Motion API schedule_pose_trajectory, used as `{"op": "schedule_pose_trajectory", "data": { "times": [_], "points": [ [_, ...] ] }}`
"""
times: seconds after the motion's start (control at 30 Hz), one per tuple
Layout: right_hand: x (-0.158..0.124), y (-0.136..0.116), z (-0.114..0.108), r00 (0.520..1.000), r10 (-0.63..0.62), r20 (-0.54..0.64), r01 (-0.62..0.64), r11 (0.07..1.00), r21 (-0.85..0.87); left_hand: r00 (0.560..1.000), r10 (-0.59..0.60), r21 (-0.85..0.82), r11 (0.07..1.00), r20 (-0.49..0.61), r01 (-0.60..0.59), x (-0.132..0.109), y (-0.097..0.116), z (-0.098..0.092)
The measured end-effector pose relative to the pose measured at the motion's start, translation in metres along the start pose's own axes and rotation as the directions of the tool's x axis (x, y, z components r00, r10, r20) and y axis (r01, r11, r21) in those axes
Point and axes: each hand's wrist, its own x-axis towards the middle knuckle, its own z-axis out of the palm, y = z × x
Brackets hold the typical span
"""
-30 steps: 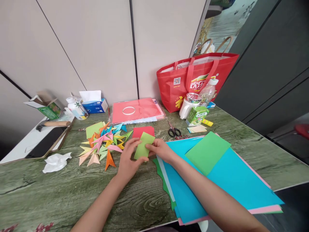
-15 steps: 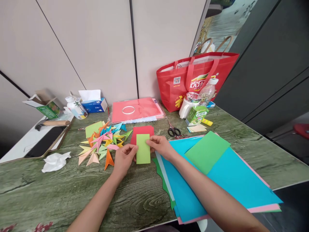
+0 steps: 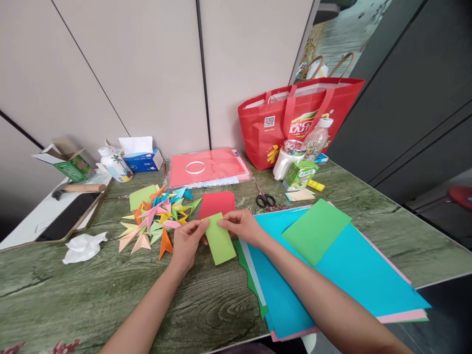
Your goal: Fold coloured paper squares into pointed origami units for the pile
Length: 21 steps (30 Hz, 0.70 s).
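Observation:
A light green paper rectangle (image 3: 221, 242) is held tilted between both hands, over the wooden-patterned table (image 3: 155, 300). My left hand (image 3: 188, 240) pinches its upper left corner between thumb and fingers. At its upper right edge, my right hand (image 3: 241, 226) grips it the same way, thumb on the front. Just behind lies a stack of red paper (image 3: 217, 204). Left of my left hand is a heap of folded paper pieces (image 3: 157, 216) in orange, pink, yellow, blue and green. The fingers behind the rectangle are partly hidden.
Large blue sheets (image 3: 354, 280) with a green sheet (image 3: 317, 231) on top lie under my right forearm. Black scissors (image 3: 265, 199), a green box (image 3: 300, 175), a white mug (image 3: 283, 164) and a red bag (image 3: 265, 132) stand behind. Crumpled tissue (image 3: 84, 247) lies left.
The light green rectangle has tilted, its lower end swinging right and towards me. My right hand has shifted slightly down and left along its top edge.

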Motion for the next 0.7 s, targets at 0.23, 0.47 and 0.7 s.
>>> {"op": "schedule_pose_trajectory", "data": {
  "times": [0.23,0.47,0.7],
  "points": [
    [0.0003,0.0000,0.0004,0.999,0.018,-0.029,-0.017,1.000,0.021,1.000,-0.003,-0.061,0.998,0.028,0.005,-0.0009,0.0012,0.0010],
    [0.0014,0.0014,-0.0053,0.986,0.120,0.114,-0.133,0.984,0.114,0.996,0.007,-0.081,0.997,-0.088,-0.014,0.0033,-0.0038,-0.0018],
    [0.0045,0.0054,-0.0064,0.991,0.127,0.036,-0.129,0.990,0.063,0.981,0.038,-0.032,0.998,-0.190,-0.045,0.0062,-0.0056,-0.0011]
  ]
}}
